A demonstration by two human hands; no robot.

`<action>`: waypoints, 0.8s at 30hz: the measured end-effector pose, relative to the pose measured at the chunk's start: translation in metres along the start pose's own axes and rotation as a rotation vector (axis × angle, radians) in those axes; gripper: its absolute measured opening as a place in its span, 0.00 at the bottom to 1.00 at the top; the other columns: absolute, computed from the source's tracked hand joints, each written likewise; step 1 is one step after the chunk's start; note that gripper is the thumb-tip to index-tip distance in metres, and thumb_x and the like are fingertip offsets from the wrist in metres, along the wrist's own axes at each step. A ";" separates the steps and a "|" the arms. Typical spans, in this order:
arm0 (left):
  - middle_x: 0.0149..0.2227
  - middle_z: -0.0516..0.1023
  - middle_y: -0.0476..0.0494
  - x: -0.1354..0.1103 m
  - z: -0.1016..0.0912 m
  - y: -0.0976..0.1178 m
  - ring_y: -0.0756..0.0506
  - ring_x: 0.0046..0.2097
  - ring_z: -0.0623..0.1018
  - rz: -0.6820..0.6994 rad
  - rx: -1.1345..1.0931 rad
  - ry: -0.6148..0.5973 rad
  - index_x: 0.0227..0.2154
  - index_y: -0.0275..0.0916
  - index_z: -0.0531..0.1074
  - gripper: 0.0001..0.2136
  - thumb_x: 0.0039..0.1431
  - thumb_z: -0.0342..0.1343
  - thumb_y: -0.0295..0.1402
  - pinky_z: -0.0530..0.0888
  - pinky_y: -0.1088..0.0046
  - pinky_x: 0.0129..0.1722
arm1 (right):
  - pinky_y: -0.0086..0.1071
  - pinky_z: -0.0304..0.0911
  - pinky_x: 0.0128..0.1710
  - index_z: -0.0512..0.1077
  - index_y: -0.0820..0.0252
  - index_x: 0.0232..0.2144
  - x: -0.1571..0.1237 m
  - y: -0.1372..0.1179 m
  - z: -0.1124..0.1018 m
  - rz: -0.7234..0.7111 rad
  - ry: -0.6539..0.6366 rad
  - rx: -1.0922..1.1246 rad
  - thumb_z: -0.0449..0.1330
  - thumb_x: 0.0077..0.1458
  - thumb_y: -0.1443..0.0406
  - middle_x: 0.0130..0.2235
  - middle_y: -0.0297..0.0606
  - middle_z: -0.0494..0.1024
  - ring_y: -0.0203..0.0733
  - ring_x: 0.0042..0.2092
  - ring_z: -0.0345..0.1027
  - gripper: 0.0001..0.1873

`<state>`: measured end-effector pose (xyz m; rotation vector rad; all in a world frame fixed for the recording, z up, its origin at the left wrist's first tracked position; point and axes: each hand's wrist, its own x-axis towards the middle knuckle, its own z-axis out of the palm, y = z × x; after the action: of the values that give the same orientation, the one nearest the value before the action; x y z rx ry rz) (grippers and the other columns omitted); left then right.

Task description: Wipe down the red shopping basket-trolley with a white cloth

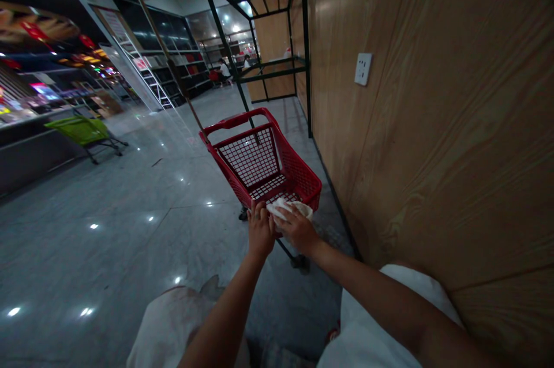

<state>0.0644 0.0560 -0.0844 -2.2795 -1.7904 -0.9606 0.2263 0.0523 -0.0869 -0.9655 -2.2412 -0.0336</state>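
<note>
A red plastic shopping cart (298, 163) stands right in front of me, its near end close to my knees and its handle at the far end. My left hand (261, 228) is closed over the near rim of the basket. Beside it, my right hand (298, 229) presses a crumpled white cloth (283, 206) against the same rim, near the right corner. Part of the cloth is hidden under the fingers. A long thin pole (173, 71) leans up from the cart's far left corner.
To the right runs a wood-panelled wall (433, 126) with a power socket (363, 69). A dark metal frame rack (308, 56) stands beyond the cart. A green shopping cart (82, 128) is at the left by a counter. Farther back are a ladder (151, 77), shelves and seated people.
</note>
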 end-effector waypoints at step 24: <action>0.59 0.65 0.36 -0.004 -0.002 0.006 0.37 0.68 0.51 -0.008 0.009 0.003 0.38 0.39 0.65 0.07 0.64 0.42 0.33 0.59 0.47 0.61 | 0.50 0.47 0.62 0.67 0.46 0.56 -0.005 0.041 -0.031 0.123 -0.121 -0.074 0.54 0.54 0.73 0.60 0.37 0.66 0.47 0.57 0.60 0.29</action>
<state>0.0685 0.0498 -0.0825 -2.2666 -1.8003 -0.9547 0.2736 0.0698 -0.0756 -1.1716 -2.2993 -0.0029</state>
